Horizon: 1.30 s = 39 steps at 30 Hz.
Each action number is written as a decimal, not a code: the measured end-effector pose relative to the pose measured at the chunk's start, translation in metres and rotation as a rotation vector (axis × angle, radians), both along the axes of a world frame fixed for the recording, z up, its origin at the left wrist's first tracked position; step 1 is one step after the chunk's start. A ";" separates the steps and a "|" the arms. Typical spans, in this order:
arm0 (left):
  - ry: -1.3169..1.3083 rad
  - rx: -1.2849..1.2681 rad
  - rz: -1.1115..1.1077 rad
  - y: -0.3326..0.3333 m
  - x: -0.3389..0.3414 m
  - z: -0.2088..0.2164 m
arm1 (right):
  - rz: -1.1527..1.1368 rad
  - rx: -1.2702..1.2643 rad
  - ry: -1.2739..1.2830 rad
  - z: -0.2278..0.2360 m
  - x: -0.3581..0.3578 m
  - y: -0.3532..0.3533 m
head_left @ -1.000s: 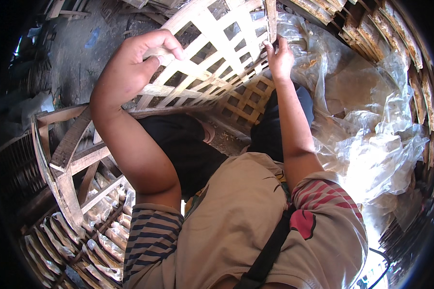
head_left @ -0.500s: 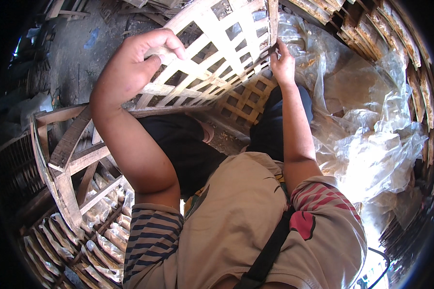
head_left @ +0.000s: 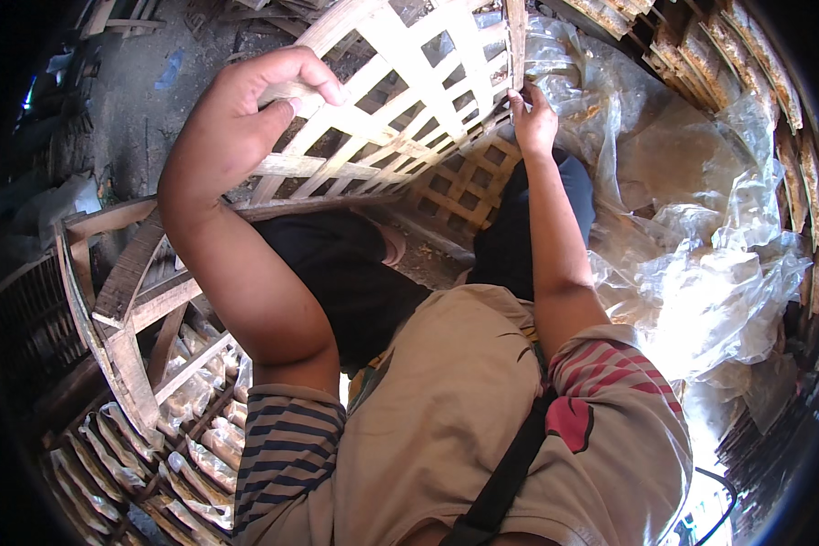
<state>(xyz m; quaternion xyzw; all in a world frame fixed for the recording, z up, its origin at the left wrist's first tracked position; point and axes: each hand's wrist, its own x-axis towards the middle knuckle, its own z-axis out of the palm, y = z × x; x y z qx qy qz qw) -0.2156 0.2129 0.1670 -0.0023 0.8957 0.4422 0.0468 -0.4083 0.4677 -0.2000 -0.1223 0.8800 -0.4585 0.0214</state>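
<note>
A pale lattice rack of woven flat bamboo strips [head_left: 409, 68] stands tilted in front of my knees, with wooden bars along its edges. My left hand [head_left: 259, 105] is closed around its left edge, thumb and fingers curled over the bar. At the right side my right hand [head_left: 534, 123] pinches the upright wooden edge bar [head_left: 516, 45] between thumb and fingers. Another piece of similar lattice [head_left: 469, 187] shows lower down, between my legs; whether it joins the held rack, I cannot tell.
Crumpled clear plastic sheeting [head_left: 692, 246] lies to my right, beside stacked racks [head_left: 746, 64] with brownish contents. On my left stands a rough wooden frame [head_left: 132, 373]. Several plastic-wrapped packs [head_left: 196, 478] lie in rows at the lower left. Dark floor [head_left: 187, 100] shows at the far left.
My left hand has shifted slightly up and to the left with the rack's edge. My right hand sits a little lower, its fingers closer around the edge bar.
</note>
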 end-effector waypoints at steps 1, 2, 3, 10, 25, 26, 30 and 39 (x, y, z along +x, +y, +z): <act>0.002 0.000 -0.001 0.000 -0.001 0.000 | -0.015 0.059 0.044 -0.002 -0.002 -0.001; 0.001 -0.006 0.006 0.000 -0.001 0.000 | -0.005 0.076 0.061 -0.001 -0.001 -0.001; -0.001 -0.011 0.012 0.001 0.000 0.000 | 0.004 0.092 0.078 -0.001 0.000 -0.001; -0.030 -0.013 0.022 -0.002 0.001 0.001 | 0.059 0.137 0.233 -0.019 0.008 0.002; -0.024 -0.019 -0.005 -0.004 -0.001 0.001 | -0.365 -0.524 -0.764 -0.039 0.034 -0.005; -0.020 -0.022 -0.008 -0.003 -0.001 0.001 | -0.345 -0.566 -0.808 -0.027 0.035 -0.008; -0.019 -0.012 0.003 -0.001 -0.001 0.002 | -0.399 -0.787 -0.935 -0.007 0.035 -0.024; -0.037 0.005 0.032 0.001 0.000 0.002 | -0.540 -1.037 -1.145 -0.028 0.033 -0.038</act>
